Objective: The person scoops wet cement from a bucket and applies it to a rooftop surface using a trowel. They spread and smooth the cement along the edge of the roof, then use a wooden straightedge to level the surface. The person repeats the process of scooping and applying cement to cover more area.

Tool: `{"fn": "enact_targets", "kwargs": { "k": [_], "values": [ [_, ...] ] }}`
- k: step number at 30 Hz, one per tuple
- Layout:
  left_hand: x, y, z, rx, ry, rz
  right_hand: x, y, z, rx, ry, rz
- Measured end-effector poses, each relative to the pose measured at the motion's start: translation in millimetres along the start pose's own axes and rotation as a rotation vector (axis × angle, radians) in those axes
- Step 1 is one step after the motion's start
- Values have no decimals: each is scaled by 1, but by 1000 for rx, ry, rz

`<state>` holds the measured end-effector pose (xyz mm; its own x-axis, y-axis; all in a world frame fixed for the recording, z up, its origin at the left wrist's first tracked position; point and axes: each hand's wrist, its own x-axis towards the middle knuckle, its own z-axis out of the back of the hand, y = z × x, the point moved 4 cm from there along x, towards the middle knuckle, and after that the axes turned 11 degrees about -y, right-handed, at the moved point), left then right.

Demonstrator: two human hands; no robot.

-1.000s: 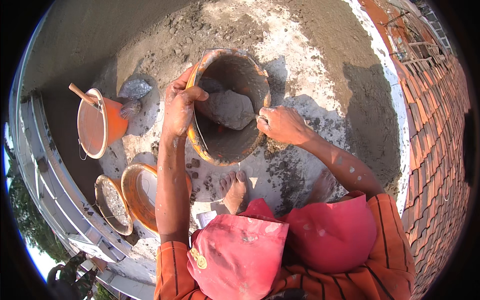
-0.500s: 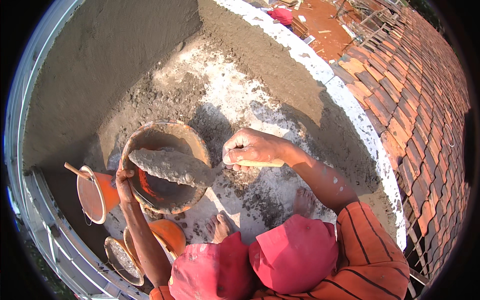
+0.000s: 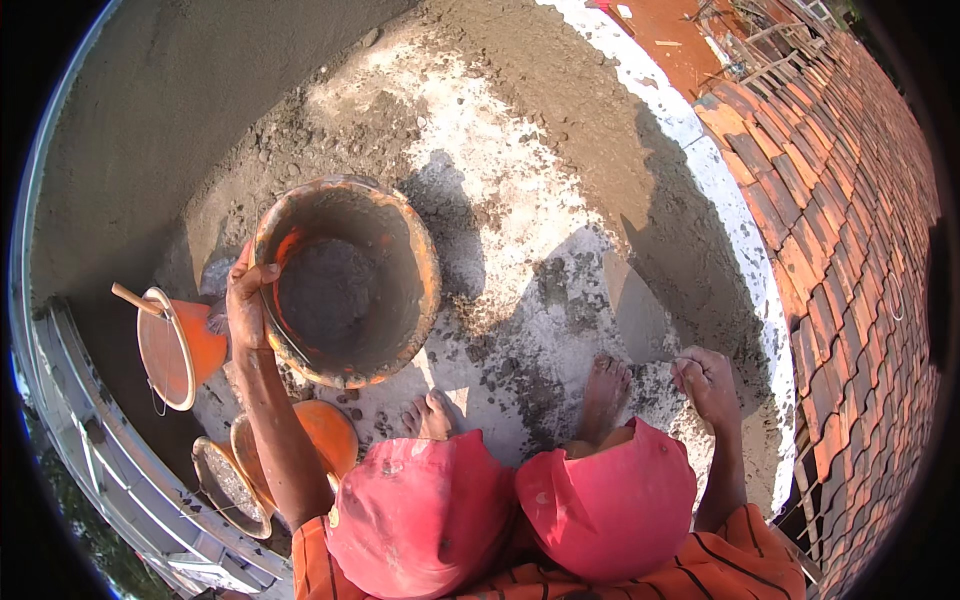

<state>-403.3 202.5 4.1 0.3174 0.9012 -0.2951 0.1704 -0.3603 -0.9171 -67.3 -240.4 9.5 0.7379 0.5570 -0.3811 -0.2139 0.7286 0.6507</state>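
Note:
My left hand (image 3: 250, 300) grips the left rim of a mortar-caked orange bucket (image 3: 425, 265), thumb over the edge. Its mouth faces me, and grey wet mortar (image 3: 330, 290) lies at the bottom. Off to the right, my right hand (image 3: 708, 385) is closed around a trowel, whose handle is hidden in the fist. The trowel's grey pointed blade (image 3: 638, 312) reaches up and left over the mortar-spotted floor, with no heap of mortar visible on it.
More orange buckets stand at the left: one (image 3: 205, 340) with a wooden stick (image 3: 135, 298), others (image 3: 325, 435) beside my left forearm. Rough mortar covers the wall (image 3: 200, 90) and curved edge. Past the white ledge (image 3: 725, 190) slopes a tiled roof (image 3: 850, 270). My bare feet (image 3: 605, 395) are on the floor.
My right hand has swung right, carrying the trowel away from over the bucket. The mortar heap that lay on its blade no longer shows there. My left hand stays on the rim.

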Motion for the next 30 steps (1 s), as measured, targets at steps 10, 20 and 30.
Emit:
{"fn": "enact_targets", "kwargs": {
  "k": [10, 20, 30],
  "values": [
    [-8, 34, -82, 488, 216, 55, 112, 223, -221, -939, 45, 1063],
    [-13, 33, -79, 532, 278, -80, 59, 190, -281, -665, 410, 1055],
    [2, 24, -65, 313, 125, -46, 64, 169, -277, -28, 612, 761]
  ]
}}
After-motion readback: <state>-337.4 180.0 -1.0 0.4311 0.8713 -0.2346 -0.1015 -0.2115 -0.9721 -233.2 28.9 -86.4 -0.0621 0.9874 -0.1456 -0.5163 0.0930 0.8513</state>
